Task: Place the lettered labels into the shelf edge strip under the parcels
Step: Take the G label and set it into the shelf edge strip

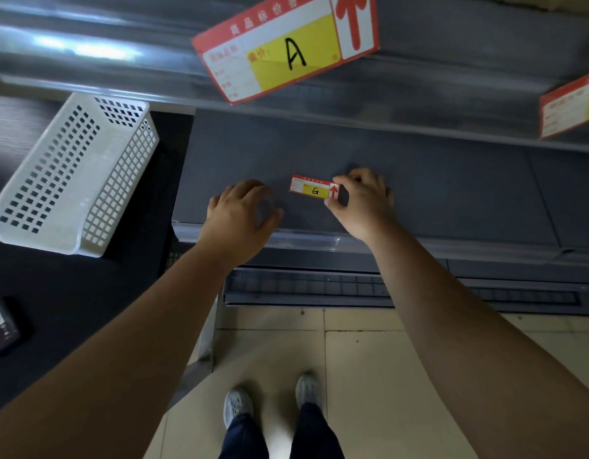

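the g label (314,187), a small red-bordered card with a yellow panel and a red arrow at its end, is over the dark grey lower shelf (435,193), well back from that shelf's front edge. the right hand (362,202) pinches its arrow end between thumb and forefinger, so the fingers are closed narrowly on the card; whether the card lies flat on the shelf or is lifted just off it cannot be told. the left hand (242,212) hovers just beside the card's free end, fingers loosely spread and curled, holding nothing.

the clear edge strip (306,240) runs along the shelf front, under both wrists. above, an a label (285,51) already sits tilted in the upper shelf's strip, with another label (571,107) partly visible to its right. no parcels show here. a white perforated basket (71,173) lies on the black counter to the left.

the step in hand looks like picking up or squaring the g label before seating it. the next move likely calls for bringing the card forward to the strip, lining its long edge with the channel, and using the free left hand to steady the other end while it slides in.
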A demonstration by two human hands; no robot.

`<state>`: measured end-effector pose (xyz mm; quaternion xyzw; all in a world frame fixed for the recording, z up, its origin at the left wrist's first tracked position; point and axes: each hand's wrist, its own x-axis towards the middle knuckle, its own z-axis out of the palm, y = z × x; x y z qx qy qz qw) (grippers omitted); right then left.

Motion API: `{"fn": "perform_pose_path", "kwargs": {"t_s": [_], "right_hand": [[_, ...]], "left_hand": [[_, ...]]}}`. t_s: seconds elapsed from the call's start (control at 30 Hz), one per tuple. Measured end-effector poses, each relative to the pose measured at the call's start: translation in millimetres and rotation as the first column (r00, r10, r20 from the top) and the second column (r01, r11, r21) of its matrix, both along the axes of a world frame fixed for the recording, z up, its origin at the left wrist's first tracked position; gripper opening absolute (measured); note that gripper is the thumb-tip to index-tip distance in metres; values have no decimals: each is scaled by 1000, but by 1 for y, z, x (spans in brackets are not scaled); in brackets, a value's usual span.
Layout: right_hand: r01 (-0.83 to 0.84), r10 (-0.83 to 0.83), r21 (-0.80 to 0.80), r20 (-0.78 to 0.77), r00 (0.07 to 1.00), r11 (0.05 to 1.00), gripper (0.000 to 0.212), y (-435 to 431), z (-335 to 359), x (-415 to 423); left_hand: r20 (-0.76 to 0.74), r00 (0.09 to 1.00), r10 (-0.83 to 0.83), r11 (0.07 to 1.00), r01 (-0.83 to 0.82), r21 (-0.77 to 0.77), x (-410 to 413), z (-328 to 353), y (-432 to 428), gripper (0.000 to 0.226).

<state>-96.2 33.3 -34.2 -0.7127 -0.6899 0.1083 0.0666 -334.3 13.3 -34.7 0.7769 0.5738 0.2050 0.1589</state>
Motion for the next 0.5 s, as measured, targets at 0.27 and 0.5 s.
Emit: {"fn": "perform_pose_path", "kwargs": {"t_s": [0.27,0.5], "right_hand": [[-6,18,117,-100,995,993,13,-10,8,-5],[81,-54,41,-452,890,996,11,-24,16,-3]], "left_hand": [[7,1000,-24,999,24,24,-2,6,-9,45],[-13,999,-47,998,48,43,-2,15,-14,48]]}}
